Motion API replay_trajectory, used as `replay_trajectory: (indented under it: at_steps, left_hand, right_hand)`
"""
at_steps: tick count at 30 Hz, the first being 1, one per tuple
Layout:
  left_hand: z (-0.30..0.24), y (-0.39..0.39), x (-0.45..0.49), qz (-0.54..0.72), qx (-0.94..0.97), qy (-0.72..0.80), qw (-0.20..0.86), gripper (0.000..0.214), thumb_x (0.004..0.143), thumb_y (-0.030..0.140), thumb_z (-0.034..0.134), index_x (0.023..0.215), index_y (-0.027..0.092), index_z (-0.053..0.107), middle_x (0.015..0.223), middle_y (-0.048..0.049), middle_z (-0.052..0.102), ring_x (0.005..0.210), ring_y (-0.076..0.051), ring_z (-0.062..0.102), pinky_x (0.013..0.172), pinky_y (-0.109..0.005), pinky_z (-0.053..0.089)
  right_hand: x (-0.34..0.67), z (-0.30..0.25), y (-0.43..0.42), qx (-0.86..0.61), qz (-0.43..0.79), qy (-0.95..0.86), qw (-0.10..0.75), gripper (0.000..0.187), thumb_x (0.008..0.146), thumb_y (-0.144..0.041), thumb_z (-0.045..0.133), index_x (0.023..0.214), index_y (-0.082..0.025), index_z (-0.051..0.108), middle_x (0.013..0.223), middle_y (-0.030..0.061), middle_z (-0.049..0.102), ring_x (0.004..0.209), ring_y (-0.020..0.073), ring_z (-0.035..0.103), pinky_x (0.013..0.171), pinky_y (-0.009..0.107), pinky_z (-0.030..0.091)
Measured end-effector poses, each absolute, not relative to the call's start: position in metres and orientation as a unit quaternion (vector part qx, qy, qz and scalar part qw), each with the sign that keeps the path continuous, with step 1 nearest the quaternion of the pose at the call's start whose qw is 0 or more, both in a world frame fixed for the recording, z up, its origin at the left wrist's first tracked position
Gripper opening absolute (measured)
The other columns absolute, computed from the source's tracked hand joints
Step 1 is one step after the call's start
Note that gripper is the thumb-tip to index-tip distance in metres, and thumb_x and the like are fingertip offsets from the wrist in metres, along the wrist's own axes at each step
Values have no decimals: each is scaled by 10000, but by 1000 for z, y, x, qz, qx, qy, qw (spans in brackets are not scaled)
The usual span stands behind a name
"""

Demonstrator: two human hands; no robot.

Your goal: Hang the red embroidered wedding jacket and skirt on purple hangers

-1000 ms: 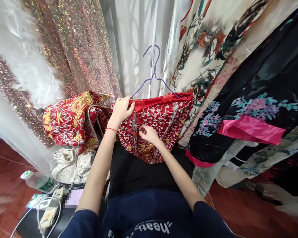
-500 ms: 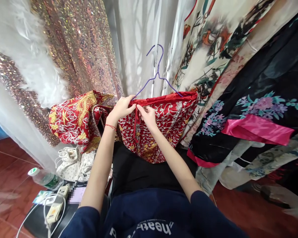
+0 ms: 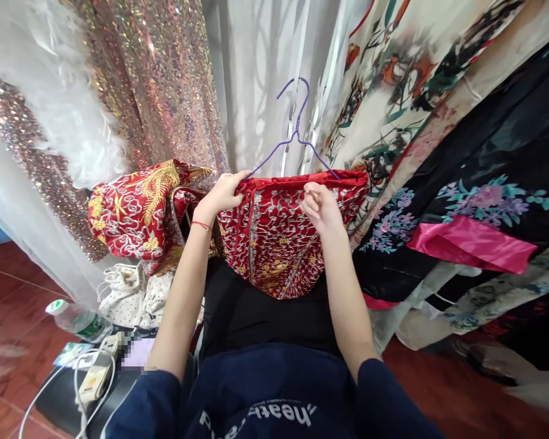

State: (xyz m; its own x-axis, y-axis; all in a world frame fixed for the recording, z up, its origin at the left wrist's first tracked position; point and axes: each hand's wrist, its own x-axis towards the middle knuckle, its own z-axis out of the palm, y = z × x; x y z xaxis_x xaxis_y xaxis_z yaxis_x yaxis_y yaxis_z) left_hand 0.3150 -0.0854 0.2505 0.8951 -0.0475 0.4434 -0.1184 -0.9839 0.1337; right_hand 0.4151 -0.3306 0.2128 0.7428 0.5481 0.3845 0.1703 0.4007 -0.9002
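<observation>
A red skirt (image 3: 279,244) with silver and gold embroidery lies over my lap, its plain red waistband turned upward. The purple wire hanger (image 3: 297,131) stands above it, and its lower arms run down into the waistband. My left hand (image 3: 226,194) grips the waistband's left end, thumb in front, beside the hanger's left arm. A thin red cord hangs below that thumb. In front of the skirt's right half is my right hand (image 3: 321,207), its fingers curled in, just under the waistband. I see nothing between those fingers.
Another red embroidered garment (image 3: 141,213) is bunched at the left. Below it are a dotted white cloth bag (image 3: 125,296), a water bottle (image 3: 80,320) and a power strip (image 3: 96,378) with white cables. Sequinned cloth (image 3: 160,79) and a black flowered garment (image 3: 439,183) hang around.
My right hand has let go of the cord by my left hand and moved right along the waistband. My left hand keeps its grip. The view has shifted slightly.
</observation>
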Motion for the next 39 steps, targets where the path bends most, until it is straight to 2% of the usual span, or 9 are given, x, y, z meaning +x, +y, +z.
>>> replay_trajectory:
  at_steps: [3,6,13,18,23,29,34,36,39]
  left_hand:
    - [246,-92,318,233,968,-37,80,750,759,268,642,1469,142,438,1368,-137,628,1200,-298,561,1139,-439,338]
    - [242,-91,320,236,967,-51,78,772,765,253,629,1495,157,395,1446,-141,573,1252,-292,548,1149,-442,313]
    - [246,-78,317,228,971,-58,53,822,691,34,439,1504,154,417,1338,-115,653,1184,-259,588,1134,-425,332]
    - [246,-85,315,243,967,-44,60,852,657,-5,411,1490,170,434,1428,-101,602,1252,-255,554,1142,-420,331]
    - [243,-89,319,255,963,-37,74,788,685,27,439,1457,185,467,1409,-98,617,1222,-266,577,1123,-426,337]
    - [242,-107,316,303,951,-12,60,535,860,374,592,1345,154,537,1213,-135,707,1076,-291,640,1020,-414,387]
    - [242,-124,324,349,934,72,24,441,1025,495,325,1000,187,639,851,-100,735,837,-249,666,903,-391,405]
    - [242,-127,328,366,927,79,18,512,1048,491,226,931,204,633,789,-89,718,796,-233,659,880,-382,401]
    - [242,-127,331,380,921,87,12,544,1043,528,205,900,212,624,742,-83,700,771,-229,652,854,-374,395]
  right_hand:
    - [409,203,-317,-595,154,-349,707,328,759,-480,765,849,-197,627,545,-69,557,414,54,408,400,212,281]
    - [391,191,-281,-572,207,-353,710,510,706,-484,799,1078,-187,616,620,-60,645,445,65,488,423,211,318]
    - [377,189,-262,-412,278,-383,778,316,818,-500,665,764,-206,561,400,-152,255,339,32,230,392,189,254]
    - [382,153,-312,-607,436,-487,452,312,855,-476,668,881,-166,661,399,-104,484,295,48,352,341,170,251]
    - [381,88,-347,-806,362,-350,313,53,844,-221,634,834,-173,656,381,-59,547,283,88,451,366,189,377]
    - [384,87,-345,-818,261,-382,341,271,863,-140,521,1103,-169,644,526,-53,633,408,108,565,520,223,509]
    - [384,137,-297,-811,97,-390,425,246,980,-270,411,1143,-213,587,810,5,686,630,125,632,674,250,510]
    - [380,155,-275,-817,-97,-368,434,191,971,-344,477,1010,-212,609,768,22,665,720,178,650,720,280,491]
    - [371,176,-247,-809,-197,-337,440,219,976,-396,510,1009,-194,588,742,52,667,742,220,662,743,306,482]
